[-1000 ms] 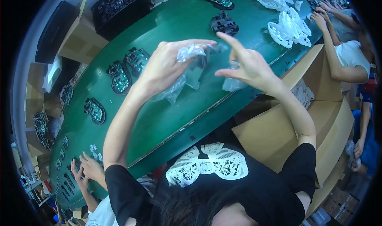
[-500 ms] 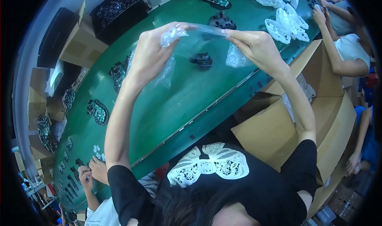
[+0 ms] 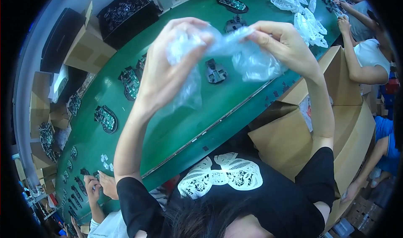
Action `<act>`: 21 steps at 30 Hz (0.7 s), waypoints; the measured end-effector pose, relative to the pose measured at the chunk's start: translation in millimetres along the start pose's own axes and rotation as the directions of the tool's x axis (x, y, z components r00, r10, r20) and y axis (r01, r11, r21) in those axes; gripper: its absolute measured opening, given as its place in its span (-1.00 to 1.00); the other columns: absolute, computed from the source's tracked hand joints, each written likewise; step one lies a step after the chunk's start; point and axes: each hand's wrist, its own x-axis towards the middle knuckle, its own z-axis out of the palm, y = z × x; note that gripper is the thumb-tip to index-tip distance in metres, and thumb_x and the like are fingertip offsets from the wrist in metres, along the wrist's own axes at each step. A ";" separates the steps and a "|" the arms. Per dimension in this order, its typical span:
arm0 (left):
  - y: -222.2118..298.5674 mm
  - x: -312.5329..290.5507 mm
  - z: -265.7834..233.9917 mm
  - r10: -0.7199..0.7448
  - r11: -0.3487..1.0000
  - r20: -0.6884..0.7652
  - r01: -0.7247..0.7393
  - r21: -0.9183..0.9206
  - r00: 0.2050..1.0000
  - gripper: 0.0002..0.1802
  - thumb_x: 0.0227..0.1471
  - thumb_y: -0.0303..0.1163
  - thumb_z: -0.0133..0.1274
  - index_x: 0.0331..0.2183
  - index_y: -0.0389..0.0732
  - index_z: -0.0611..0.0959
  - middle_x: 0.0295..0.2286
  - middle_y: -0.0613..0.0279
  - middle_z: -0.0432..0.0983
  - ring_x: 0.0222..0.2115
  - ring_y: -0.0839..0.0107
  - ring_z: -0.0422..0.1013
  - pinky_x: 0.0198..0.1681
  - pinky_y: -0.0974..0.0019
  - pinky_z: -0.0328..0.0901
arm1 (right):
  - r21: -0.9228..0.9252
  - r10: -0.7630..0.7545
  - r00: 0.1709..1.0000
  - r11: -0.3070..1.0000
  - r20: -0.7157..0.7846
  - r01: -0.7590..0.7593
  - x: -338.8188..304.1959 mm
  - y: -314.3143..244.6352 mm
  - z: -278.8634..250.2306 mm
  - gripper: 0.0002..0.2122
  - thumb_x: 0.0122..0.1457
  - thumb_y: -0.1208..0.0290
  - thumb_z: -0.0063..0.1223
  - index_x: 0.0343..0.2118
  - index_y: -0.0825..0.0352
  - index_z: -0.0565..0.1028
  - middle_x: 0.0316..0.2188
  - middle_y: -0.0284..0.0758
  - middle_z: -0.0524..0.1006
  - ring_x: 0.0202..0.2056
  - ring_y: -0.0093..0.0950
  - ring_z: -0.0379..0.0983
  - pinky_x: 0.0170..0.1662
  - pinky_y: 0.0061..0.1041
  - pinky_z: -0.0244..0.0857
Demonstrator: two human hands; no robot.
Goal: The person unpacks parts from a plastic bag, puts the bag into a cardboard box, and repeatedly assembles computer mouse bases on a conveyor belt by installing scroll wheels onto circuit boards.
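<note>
A clear plastic bag (image 3: 258, 64) is stretched between my two raised hands above the green table. My left hand (image 3: 174, 57) is closed on one bunched end, and part of the film hangs below its fingers. My right hand (image 3: 285, 45) pinches the other end between thumb and fingers. Under the film, a dark grey plastic part (image 3: 216, 71) lies on the table. Another dark part (image 3: 236, 24) lies farther back, partly covered by the bag.
Green circuit boards in dark shells (image 3: 105, 119) lie along the green table (image 3: 176, 133). White plastic frames (image 3: 308, 26) are piled at the far right. An opened cardboard box (image 3: 279, 133) stands by my right arm. Other people's hands (image 3: 98, 185) work at the lower left.
The film between my hands has bunched up and sits lower. My right hand has shifted right. The grey part on the table now appears turned and farther right.
</note>
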 end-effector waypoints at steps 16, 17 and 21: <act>-7.8 -36.7 24.3 -0.236 0.920 0.098 0.255 -0.299 0.967 -0.34 -0.01 -0.29 0.33 0.10 -0.30 0.52 -0.18 0.18 0.58 -0.21 0.49 0.50 -0.06 0.36 0.38 | 0.909 0.574 0.788 0.168 0.223 -0.380 28.9 8.8 46.0 -0.64 0.36 0.26 -0.01 0.08 0.40 0.48 -0.50 -0.51 0.52 -0.50 -0.73 0.45 -0.43 -0.70 0.39; 0.8 -39.1 37.7 -0.314 0.879 0.187 0.360 -0.313 0.931 -0.33 -0.04 -0.27 0.36 0.09 -0.29 0.52 -0.18 0.20 0.59 -0.21 0.52 0.49 -0.05 0.39 0.37 | 0.885 0.131 0.878 0.002 0.461 -0.465 25.9 61.6 40.7 -0.65 0.34 0.32 0.01 0.11 0.38 0.46 -0.31 -0.38 0.62 -0.35 -0.63 0.57 -0.28 -0.61 0.50; -8.3 -30.2 40.5 -0.487 0.731 0.290 0.566 -0.381 0.824 -0.32 -0.03 -0.27 0.36 0.09 -0.33 0.51 -0.17 0.19 0.59 -0.21 0.52 0.49 -0.07 0.41 0.38 | 0.891 0.337 0.871 0.156 0.358 -0.427 26.6 43.3 75.0 -0.65 0.34 0.35 0.01 0.12 0.39 0.44 -0.17 -0.31 0.60 -0.24 -0.57 0.57 -0.14 -0.56 0.50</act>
